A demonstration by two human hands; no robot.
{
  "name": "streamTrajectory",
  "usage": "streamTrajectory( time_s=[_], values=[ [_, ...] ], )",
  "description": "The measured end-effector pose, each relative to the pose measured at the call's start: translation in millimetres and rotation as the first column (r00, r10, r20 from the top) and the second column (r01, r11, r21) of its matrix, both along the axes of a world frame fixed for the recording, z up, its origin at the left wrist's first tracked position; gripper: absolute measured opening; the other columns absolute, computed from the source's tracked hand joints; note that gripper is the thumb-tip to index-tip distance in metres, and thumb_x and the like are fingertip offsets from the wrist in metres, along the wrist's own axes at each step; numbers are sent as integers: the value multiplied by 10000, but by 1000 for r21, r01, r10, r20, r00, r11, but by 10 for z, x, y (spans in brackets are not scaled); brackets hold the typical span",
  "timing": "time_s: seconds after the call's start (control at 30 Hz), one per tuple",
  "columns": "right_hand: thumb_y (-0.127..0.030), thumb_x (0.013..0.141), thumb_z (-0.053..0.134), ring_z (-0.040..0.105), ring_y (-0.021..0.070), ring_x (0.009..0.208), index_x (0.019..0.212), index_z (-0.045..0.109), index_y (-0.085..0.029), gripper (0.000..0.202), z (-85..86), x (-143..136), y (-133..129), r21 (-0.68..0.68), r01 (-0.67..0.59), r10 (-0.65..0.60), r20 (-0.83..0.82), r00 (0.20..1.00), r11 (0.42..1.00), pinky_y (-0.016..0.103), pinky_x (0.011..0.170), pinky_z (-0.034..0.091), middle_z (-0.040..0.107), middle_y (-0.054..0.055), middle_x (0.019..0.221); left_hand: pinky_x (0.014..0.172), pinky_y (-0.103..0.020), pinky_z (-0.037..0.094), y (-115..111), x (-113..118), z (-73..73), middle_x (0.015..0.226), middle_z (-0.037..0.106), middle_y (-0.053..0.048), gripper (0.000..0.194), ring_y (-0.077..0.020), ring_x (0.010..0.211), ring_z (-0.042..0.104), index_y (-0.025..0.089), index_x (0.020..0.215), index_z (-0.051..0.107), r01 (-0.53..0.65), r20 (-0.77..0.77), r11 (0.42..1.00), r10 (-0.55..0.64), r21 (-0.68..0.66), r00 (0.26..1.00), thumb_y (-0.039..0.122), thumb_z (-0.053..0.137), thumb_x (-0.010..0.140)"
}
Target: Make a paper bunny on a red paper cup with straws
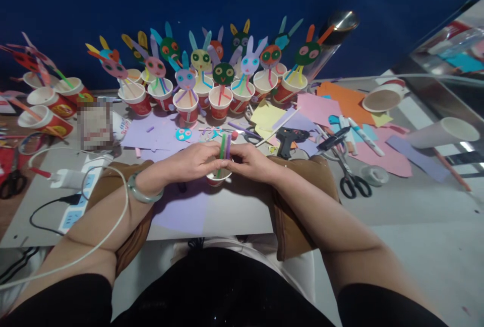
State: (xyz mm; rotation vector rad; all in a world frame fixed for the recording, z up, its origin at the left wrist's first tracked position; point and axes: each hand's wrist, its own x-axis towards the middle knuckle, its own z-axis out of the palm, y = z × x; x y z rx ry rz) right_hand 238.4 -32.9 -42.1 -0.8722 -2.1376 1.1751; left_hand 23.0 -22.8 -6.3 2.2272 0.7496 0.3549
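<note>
Over a paper cup (pixel 218 180) at the middle of the table, both hands meet around a green drinking straw (pixel 223 146) and a purple drinking straw (pixel 228 145) that stand upright. My left hand (pixel 200 160), with a pale bangle (pixel 143 191) on its wrist, has its fingers closed by the green straw. From the other side my right hand (pixel 251 163) closes by the purple one. The hands cover much of the cup's rim and the lower straws. A blue paper face (pixel 183 134) lies just behind my left hand.
Paper cups with paper rabbit heads on straws (pixel 221 103) line the back. A black glue gun (pixel 289 140), scissors (pixel 353 178), tape roll (pixel 374 176), markers (pixel 366 136) and coloured paper lie right. A power strip (pixel 81 193) with a white cable (pixel 124 201) is left.
</note>
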Motion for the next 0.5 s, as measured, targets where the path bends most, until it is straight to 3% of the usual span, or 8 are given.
streamTrajectory(
  time_s=[0.1,0.23,0.5],
  values=[
    [-446,941,581,484,125,672,955,710,-134,337,10,1,-4,-17,-1,2,7,1000,1000,243,654,405,629,5,760,834,-312,513,51,-45,-1,937,681,-50,183,-191,893,633,179,932,661,29,-4,998,-29,-53,1000,340,589,885],
    [-452,940,585,510,132,679,958,708,-132,343,15,-9,-18,-15,7,-6,9,1000,1000,250,662,414,646,13,773,781,-290,481,86,-71,-8,867,657,-31,93,-176,842,610,173,850,618,37,-46,997,-40,-62,998,232,561,805],
    [-355,910,585,533,127,658,942,720,-141,255,-14,6,-14,31,47,-48,43,998,998,242,640,403,679,16,768,787,-315,473,15,-13,-21,900,630,-45,68,-195,871,598,187,836,572,-34,-70,996,40,85,997,201,525,789]
  ],
)
